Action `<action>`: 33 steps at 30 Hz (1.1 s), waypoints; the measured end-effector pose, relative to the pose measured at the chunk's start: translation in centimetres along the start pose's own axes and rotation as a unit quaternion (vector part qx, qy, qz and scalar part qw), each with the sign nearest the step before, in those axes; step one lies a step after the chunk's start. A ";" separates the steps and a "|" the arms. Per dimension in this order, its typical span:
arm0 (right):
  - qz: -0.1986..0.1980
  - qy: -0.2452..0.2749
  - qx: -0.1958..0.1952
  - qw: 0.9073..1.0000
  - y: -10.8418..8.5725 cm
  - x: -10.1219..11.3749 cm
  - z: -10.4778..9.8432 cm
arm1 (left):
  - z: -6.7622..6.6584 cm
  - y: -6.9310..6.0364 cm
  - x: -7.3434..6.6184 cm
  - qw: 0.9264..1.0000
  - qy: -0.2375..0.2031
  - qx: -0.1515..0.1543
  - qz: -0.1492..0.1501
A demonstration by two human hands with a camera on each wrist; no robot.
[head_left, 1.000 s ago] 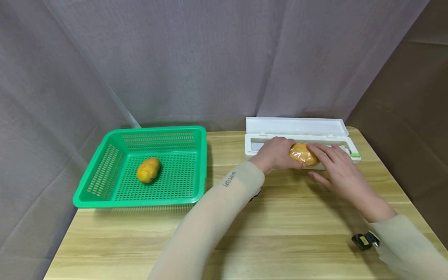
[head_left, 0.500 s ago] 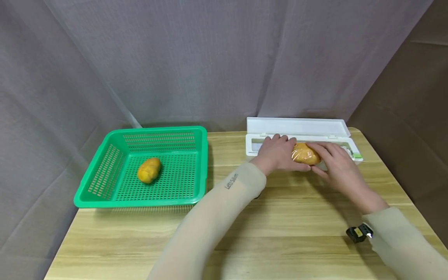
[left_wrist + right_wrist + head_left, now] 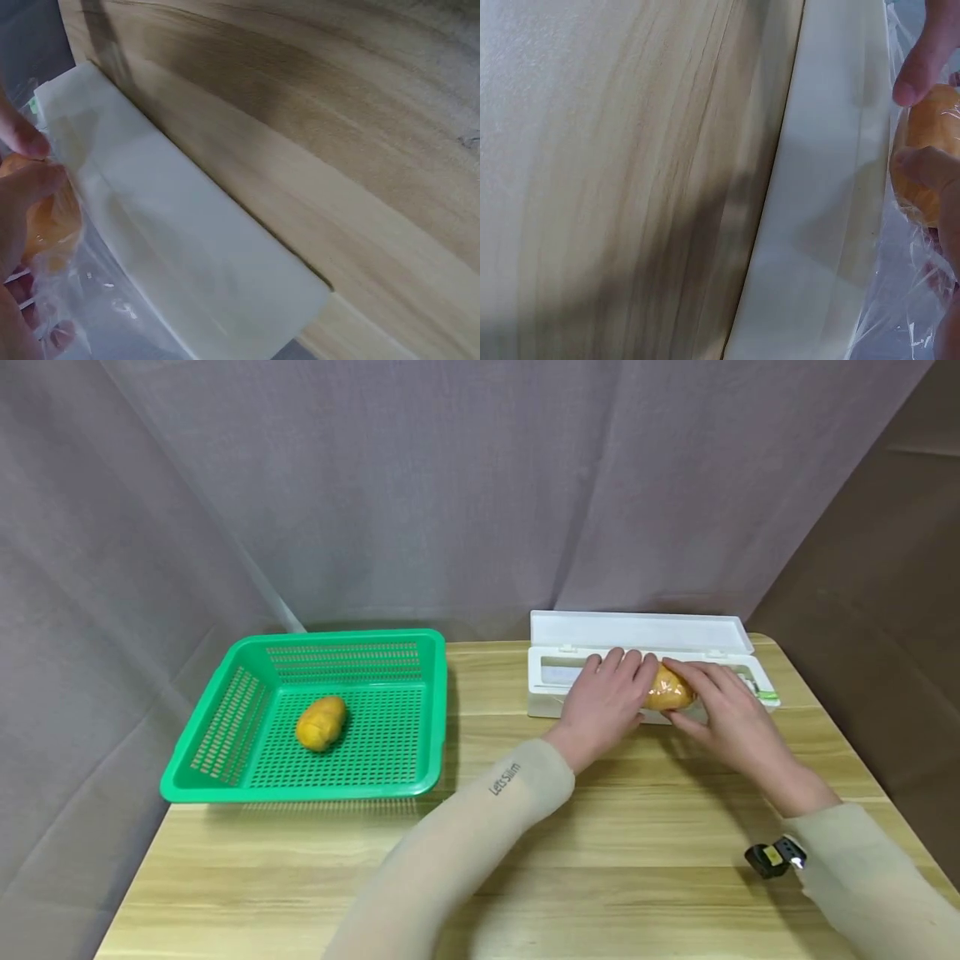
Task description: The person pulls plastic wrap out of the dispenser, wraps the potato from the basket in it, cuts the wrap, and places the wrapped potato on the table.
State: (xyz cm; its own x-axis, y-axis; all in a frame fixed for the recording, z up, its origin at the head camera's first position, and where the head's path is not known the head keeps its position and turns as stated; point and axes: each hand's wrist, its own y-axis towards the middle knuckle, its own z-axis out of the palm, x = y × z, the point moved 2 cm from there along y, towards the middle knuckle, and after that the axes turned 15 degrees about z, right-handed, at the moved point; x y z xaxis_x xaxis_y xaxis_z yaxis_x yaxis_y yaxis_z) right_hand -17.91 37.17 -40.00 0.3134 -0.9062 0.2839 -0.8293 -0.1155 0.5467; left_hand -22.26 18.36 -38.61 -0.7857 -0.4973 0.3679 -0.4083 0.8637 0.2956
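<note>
A mango (image 3: 671,687) in shiny cling film lies between both hands, just over the front of a white cling film dispenser (image 3: 551,700). My left hand (image 3: 606,702) holds the fruit's left side. In the left wrist view its thumb presses on the mango (image 3: 56,221), and its other fingers curl beneath, behind the film (image 3: 105,300). My right hand (image 3: 731,718) grips the right side, its fingers on top and its thumb at the front. The right wrist view shows both thumbs on or near the wrapped mango (image 3: 919,187). The fruit's underside is hidden.
A green plastic basket (image 3: 433,727) stands on the left of the wooden table (image 3: 300,877), with another mango (image 3: 321,724) in it. The dispenser's lid (image 3: 641,631) is raised at the back. A green tab (image 3: 767,695) shows at its right end. Grey curtain (image 3: 420,493) hangs behind.
The wrapped mango has moved slightly right. My left hand has shifted right and its fingers cover more of the fruit. The right hand has closed in on it, its thumb now against the front.
</note>
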 end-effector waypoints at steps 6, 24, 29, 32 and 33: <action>0.007 0.003 0.005 1.000 0.3 -0.1 -0.2 | 0.7 -0.1 0.1 1.000 0.006 -0.009 -0.013; -0.006 -0.005 0.013 1.000 0.0 -0.4 -0.2 | 1.5 0.1 1.0 1.000 0.009 -0.028 0.005; -0.015 -0.016 0.008 1.000 -0.2 -0.9 -0.2 | 1.4 0.1 1.2 1.000 -0.006 -0.023 0.005; -0.017 -0.033 0.013 0.999 0.0 -1.1 0.0 | 1.3 0.2 1.3 1.000 -0.013 -0.018 0.003; -0.019 -0.042 0.014 0.999 0.1 -1.1 0.0 | 1.4 0.3 1.3 1.000 -0.015 -0.017 0.003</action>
State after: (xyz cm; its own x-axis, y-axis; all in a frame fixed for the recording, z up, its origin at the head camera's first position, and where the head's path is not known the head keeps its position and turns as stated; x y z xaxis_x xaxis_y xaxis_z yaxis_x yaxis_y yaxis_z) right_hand -18.37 38.11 -40.27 0.3055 -0.9317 0.1964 -0.8304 -0.1598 0.5338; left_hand -24.02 18.04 -39.26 -0.8017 -0.4887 0.3441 -0.3879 0.8634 0.3227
